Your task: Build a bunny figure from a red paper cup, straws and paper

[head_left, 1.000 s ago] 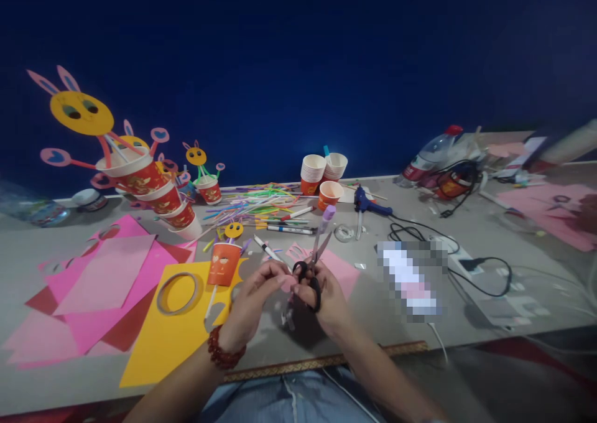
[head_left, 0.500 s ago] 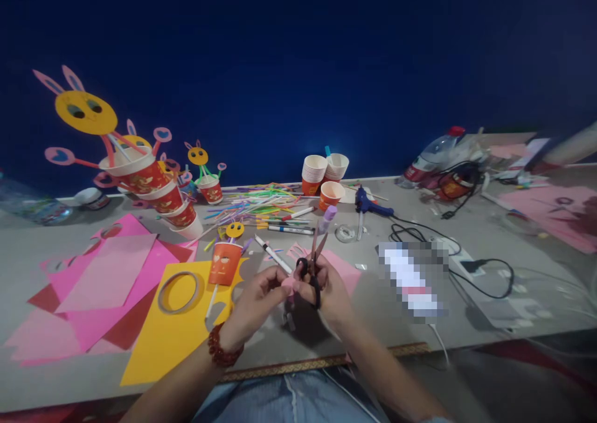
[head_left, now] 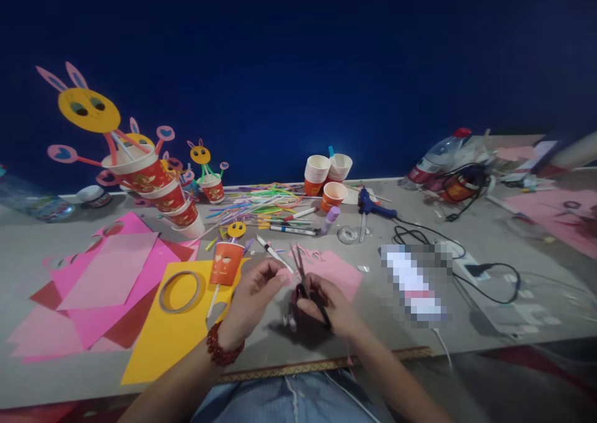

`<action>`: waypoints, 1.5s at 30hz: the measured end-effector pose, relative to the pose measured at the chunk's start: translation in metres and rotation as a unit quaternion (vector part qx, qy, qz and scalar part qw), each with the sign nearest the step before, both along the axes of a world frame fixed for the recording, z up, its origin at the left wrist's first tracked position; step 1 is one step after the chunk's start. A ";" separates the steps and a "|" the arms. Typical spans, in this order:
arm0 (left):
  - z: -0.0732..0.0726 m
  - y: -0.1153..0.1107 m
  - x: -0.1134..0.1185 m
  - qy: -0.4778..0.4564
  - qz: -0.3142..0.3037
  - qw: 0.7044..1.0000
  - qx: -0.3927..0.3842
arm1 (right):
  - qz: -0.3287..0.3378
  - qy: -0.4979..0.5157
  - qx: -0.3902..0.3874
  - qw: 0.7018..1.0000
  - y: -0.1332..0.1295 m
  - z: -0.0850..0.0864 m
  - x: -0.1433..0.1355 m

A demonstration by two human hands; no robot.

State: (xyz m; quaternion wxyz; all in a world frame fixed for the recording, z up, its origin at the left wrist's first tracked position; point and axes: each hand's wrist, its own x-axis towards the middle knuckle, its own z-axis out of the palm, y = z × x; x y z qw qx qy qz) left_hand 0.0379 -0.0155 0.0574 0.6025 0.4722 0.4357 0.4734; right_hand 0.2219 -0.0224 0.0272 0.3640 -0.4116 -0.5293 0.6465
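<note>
My left hand [head_left: 259,289], with a red bead bracelet at the wrist, pinches a small pink paper piece [head_left: 283,277]. Just to its right, my right hand [head_left: 324,302] is wrapped round the black handles of a pair of scissors [head_left: 301,267], whose slightly parted blades point up and away. A pink sheet [head_left: 336,272] with cut edges lies beyond the right hand. Left of my left hand, a yellow sheet [head_left: 163,336] bears a tape roll [head_left: 180,310] and, at its upper right, an orange cup figure [head_left: 226,262] with a small yellow face.
Stacked red cup figures [head_left: 156,183] stand at the left behind pink sheets [head_left: 112,267]. Coloured sticks [head_left: 261,200], white cups [head_left: 317,169], a blue glue gun [head_left: 373,206] and a bottle [head_left: 436,155] line the back. A blurred-out device [head_left: 413,283] and cables lie right.
My two hands have moved apart. The scissors have swung from upright between the hands to tilting left, and their blades are closer together. The pink piece stays in my left hand.
</note>
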 end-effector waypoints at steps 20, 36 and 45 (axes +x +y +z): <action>0.000 -0.002 0.009 0.007 0.033 0.998 0.054 | 0.004 -0.011 -0.027 1.000 -0.017 -0.005 -0.006; 0.000 -0.004 0.013 0.007 0.053 0.998 0.044 | -0.018 -0.018 -0.024 0.999 -0.017 -0.010 -0.010; 0.002 -0.003 0.012 0.002 0.052 0.998 0.043 | -0.012 -0.017 -0.026 0.999 -0.017 -0.011 -0.011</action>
